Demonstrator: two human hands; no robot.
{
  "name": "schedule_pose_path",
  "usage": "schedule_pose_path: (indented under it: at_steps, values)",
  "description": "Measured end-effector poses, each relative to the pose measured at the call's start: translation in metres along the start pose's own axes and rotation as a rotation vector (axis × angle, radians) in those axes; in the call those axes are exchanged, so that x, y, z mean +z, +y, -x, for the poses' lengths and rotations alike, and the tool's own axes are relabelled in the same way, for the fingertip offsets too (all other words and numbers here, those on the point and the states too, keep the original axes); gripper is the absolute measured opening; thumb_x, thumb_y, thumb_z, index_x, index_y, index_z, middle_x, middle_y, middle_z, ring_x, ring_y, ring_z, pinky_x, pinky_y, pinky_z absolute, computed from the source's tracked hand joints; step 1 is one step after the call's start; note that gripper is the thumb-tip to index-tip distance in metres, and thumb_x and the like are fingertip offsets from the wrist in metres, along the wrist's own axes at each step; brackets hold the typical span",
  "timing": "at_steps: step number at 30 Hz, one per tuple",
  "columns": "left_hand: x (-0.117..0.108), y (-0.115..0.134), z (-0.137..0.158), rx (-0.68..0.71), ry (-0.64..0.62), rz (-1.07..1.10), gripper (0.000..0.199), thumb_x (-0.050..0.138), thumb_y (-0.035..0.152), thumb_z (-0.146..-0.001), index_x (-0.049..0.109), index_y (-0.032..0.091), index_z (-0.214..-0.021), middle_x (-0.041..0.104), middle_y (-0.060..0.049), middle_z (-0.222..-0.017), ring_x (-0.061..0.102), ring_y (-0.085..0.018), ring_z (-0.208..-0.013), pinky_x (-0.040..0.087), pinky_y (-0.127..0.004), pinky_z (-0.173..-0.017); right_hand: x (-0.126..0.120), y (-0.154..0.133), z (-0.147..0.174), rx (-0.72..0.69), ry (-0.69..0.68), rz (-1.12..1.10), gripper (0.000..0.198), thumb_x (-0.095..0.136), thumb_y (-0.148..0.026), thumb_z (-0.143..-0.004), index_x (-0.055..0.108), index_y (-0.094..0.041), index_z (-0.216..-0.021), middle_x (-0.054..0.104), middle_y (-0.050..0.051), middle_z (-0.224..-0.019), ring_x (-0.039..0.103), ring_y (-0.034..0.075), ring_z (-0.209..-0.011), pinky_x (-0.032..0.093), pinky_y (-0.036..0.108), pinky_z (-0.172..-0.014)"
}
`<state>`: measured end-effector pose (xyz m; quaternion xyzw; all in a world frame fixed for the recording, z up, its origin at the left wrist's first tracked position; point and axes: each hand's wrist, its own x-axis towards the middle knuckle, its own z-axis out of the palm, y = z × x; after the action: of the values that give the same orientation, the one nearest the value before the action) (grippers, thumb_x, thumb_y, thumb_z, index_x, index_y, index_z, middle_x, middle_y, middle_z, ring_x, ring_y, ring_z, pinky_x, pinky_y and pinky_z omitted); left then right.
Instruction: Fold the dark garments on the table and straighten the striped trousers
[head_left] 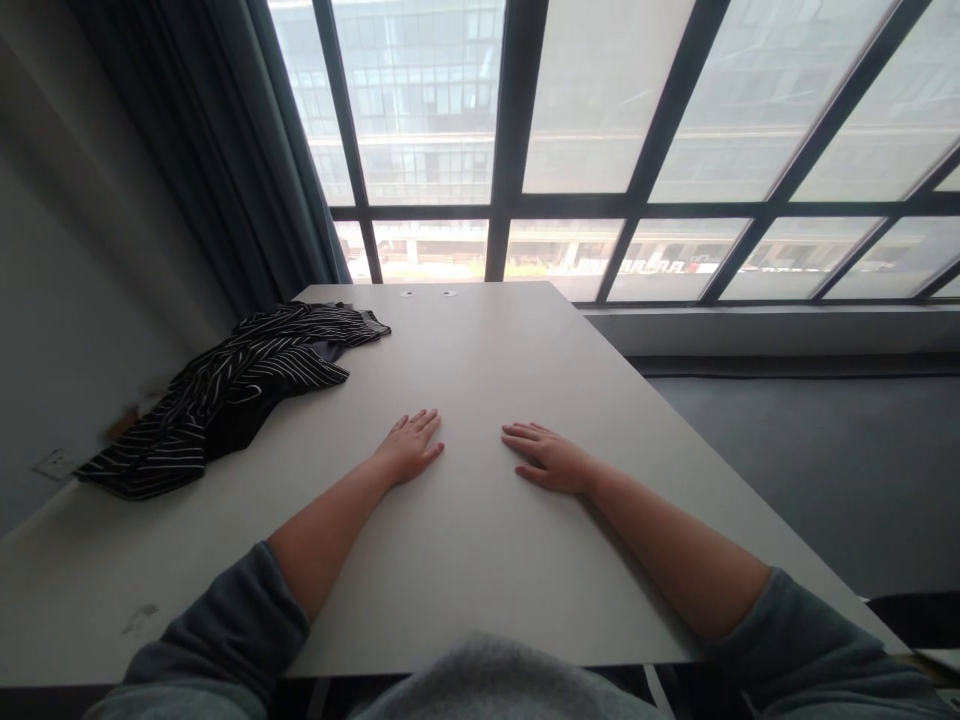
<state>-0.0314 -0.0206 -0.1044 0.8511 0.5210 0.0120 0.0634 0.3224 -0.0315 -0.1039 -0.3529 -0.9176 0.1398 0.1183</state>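
Both of my hands rest palm down on a white table (465, 570), a short gap apart. My left hand (410, 447) lies flat with its fingers stretched forward and the thumb pointing inward; nothing is in it. My right hand (547, 458) is flat as well, its fingers pointing to the left and the thumb held apart, also holding nothing. To the left of my left hand lies a crumpled black garment with white stripes (259, 365), not touched by either hand. Part of it is plain black.
A wall with a socket (56, 464) runs along the table's left side. A dark curtain (262, 150) hangs at the back left beside large framed windows (574, 100). Past the table's right edge is grey floor (795, 450). Two small round fittings (427, 294) sit at the far end.
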Motion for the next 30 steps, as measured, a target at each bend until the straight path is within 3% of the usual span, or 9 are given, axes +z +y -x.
schedule_pose_path:
  at_steps: [13, 18, 24, 30]
  values:
    - [0.015, 0.018, 0.027, 0.024, -0.015, -0.013, 0.068, 0.029, 0.054, -0.106, 0.03, 0.022, -0.166, 0.016, -0.008, -0.174, 0.013, -0.028, -0.162, 0.012, -0.046, -0.13, -0.002, 0.0, 0.003, -0.044, -0.016, -0.009, 0.066, 0.065, -0.045, -0.094, 0.05, -0.027, -0.156, 0.039, 0.012, -0.165, 0.035, 0.033, -0.154, 0.025, 0.057, -0.128]
    - [0.016, 0.02, 0.018, -0.025, 0.028, 0.02, 0.072, 0.032, 0.053, -0.103, 0.023, 0.019, -0.167, 0.021, -0.007, -0.173, 0.017, -0.024, -0.161, 0.011, -0.043, -0.131, -0.002, 0.003, 0.002, -0.036, 0.0, -0.047, 0.063, 0.065, -0.045, -0.095, 0.052, -0.029, -0.154, 0.041, 0.011, -0.164, 0.036, 0.033, -0.153, 0.025, 0.058, -0.128]
    - [0.011, 0.029, 0.006, -0.101, 0.046, 0.023, 0.072, 0.033, 0.054, -0.102, 0.029, 0.019, -0.165, 0.025, -0.008, -0.172, 0.02, -0.028, -0.16, 0.013, -0.048, -0.13, -0.001, 0.004, 0.001, -0.036, 0.012, -0.053, 0.059, 0.064, -0.044, -0.095, 0.055, -0.029, -0.152, 0.045, 0.01, -0.162, 0.039, 0.032, -0.152, 0.027, 0.057, -0.127]
    - [0.013, 0.029, 0.006, -0.094, 0.069, 0.035, 0.081, 0.037, 0.067, -0.098, 0.029, 0.022, -0.165, 0.025, -0.008, -0.172, 0.02, -0.03, -0.16, 0.014, -0.048, -0.13, -0.002, 0.002, 0.002, -0.036, 0.022, -0.043, 0.058, 0.064, -0.044, -0.096, 0.055, -0.03, -0.152, 0.045, 0.009, -0.162, 0.04, 0.031, -0.151, 0.028, 0.057, -0.127]
